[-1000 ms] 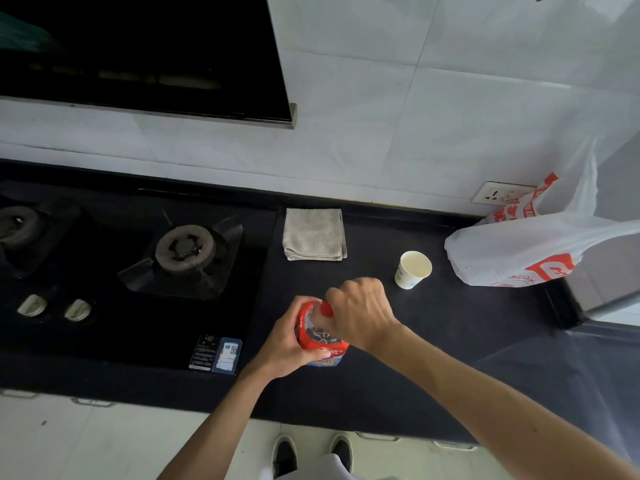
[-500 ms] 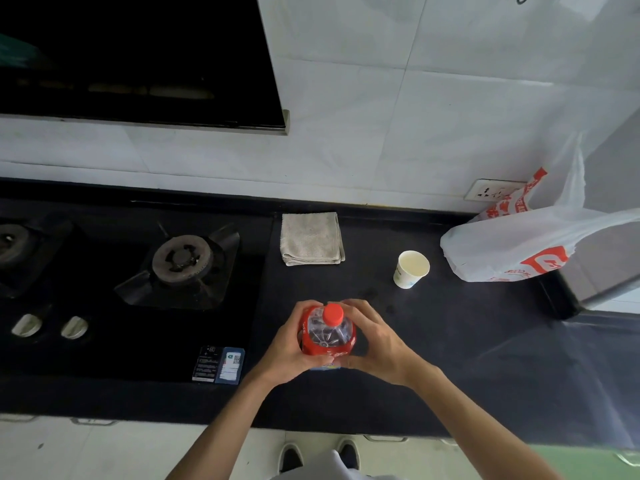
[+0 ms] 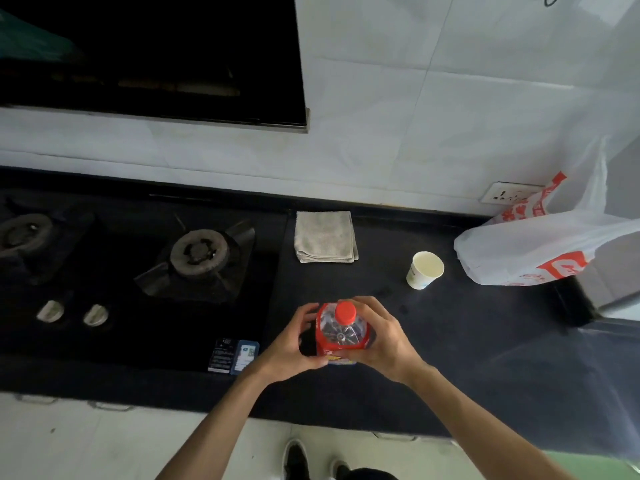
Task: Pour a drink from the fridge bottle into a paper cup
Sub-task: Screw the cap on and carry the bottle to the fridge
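Note:
A clear plastic bottle (image 3: pixel 341 336) with a red label and a red cap (image 3: pixel 345 311) stands upright on the dark counter (image 3: pixel 467 341), near its front edge. My left hand (image 3: pixel 291 344) curls round the bottle's left side, fingertips and thumb on it, with a small gap at the palm. My right hand (image 3: pixel 388 341) grips its right side. The cap is on. A white paper cup (image 3: pixel 424 270) stands upright and apart, further back to the right; I cannot tell whether it holds any liquid.
A folded grey cloth (image 3: pixel 325 237) lies at the back of the counter. A white and red plastic bag (image 3: pixel 540 251) sits at the right by a wall socket (image 3: pixel 505 195). The gas hob (image 3: pixel 199 251) with knobs (image 3: pixel 95 315) fills the left.
My right hand has come off the cap and dropped to the bottle's right side. The cap now shows on top. My left palm has eased slightly away from the bottle.

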{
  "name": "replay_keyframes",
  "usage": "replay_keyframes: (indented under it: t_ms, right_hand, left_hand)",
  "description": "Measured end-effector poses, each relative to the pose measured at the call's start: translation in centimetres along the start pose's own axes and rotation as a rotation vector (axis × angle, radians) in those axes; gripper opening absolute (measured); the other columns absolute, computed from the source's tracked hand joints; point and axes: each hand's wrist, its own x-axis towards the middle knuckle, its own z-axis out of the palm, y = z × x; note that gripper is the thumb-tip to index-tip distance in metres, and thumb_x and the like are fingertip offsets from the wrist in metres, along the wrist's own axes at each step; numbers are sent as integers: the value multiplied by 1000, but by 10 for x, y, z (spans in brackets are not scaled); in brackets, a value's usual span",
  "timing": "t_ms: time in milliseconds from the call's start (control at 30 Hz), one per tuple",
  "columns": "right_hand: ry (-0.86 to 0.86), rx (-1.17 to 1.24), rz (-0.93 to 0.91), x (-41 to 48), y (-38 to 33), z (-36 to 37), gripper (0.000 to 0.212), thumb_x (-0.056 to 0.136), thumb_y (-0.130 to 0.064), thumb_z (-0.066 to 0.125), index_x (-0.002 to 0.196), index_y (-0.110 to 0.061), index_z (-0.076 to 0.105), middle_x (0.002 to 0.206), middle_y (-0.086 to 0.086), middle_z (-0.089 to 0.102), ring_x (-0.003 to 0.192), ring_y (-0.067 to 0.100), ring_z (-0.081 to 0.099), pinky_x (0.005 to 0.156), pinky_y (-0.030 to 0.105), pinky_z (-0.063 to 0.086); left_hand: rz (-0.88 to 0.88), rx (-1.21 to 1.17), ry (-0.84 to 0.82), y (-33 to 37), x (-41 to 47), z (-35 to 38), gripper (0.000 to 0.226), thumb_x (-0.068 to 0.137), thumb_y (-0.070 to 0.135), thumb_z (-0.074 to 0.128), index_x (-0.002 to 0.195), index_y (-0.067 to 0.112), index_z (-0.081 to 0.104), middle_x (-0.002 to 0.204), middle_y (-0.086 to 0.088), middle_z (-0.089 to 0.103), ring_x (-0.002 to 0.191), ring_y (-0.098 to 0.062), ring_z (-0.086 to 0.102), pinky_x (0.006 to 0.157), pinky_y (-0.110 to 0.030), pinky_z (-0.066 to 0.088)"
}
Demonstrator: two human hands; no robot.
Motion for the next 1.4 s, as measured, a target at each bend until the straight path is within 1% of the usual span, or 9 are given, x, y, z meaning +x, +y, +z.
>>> replay_keyframes:
  t_ms: [67,167,267,400,533,800,1067,1200,1400]
  right_hand:
    - [23,39,-19,4,-9,-9,78,66,-62,78,134,-39,45,129,-18,44,120,0,50,95,15,49]
    - [49,123,-43,20,-25,-29,77,62,-52,84,129,-35,50,123,-12,51,115,8,57,93,27,54]
    - [27,196,-124,38,-46,-52,75,62,-39,91,127,-26,55,119,-10,55,113,16,60,91,36,57]
    - [2,311,-214,55,-77,-83,76,62,-27,94,128,-28,57,120,-7,61,113,18,63,90,40,58]
    - [-45,421,-271,67,-107,-104,75,62,-26,91,128,-27,57,119,-6,66,111,15,65,91,33,56]
    - [-154,524,-416,72,-158,-96,71,66,-9,89,128,-23,56,116,-12,69,107,10,66,80,19,55]
    - [-272,486,-594,59,-226,-43,73,73,-39,83,137,-35,48,127,-4,60,115,16,61,88,39,59]
    - [-369,505,-635,56,-263,-10,75,76,-37,82,141,-28,45,129,-2,60,116,19,62,88,44,59]
    - [-531,487,-641,53,-335,47,80,78,-22,83,143,-34,39,125,-9,62,113,16,64,85,40,60]
  left_hand:
    - [-96,-95,34,2,-11,-5,98,54,34,77,141,42,32,149,6,42,141,-17,38,118,-45,31]
    - [-177,-448,178,20,-23,-8,97,48,32,71,141,26,43,145,-8,49,134,-28,47,117,-50,30]
    - [-180,-802,309,47,-30,-12,75,66,37,67,136,16,51,132,-17,60,121,-37,57,111,-57,32]
    - [-126,-1023,391,80,-41,-18,57,91,45,48,136,10,52,130,-27,59,120,-47,56,107,-65,36]
    - [-80,-1072,474,101,-58,-14,60,97,50,40,139,8,48,133,-29,58,122,-51,54,109,-67,32]
    - [-22,-1119,650,122,-117,-1,59,95,48,44,135,4,49,127,-32,60,114,-51,60,103,-65,42]
    - [2,-1088,863,119,-196,-7,60,93,52,47,130,5,51,126,-29,60,108,-47,64,88,-59,53]
    - [46,-1079,961,104,-251,-19,55,93,54,45,122,8,55,122,-28,64,104,-46,67,90,-59,53]
    - [92,-1074,1102,80,-329,-45,50,96,51,41,119,9,56,117,-28,64,103,-47,67,81,-57,56]
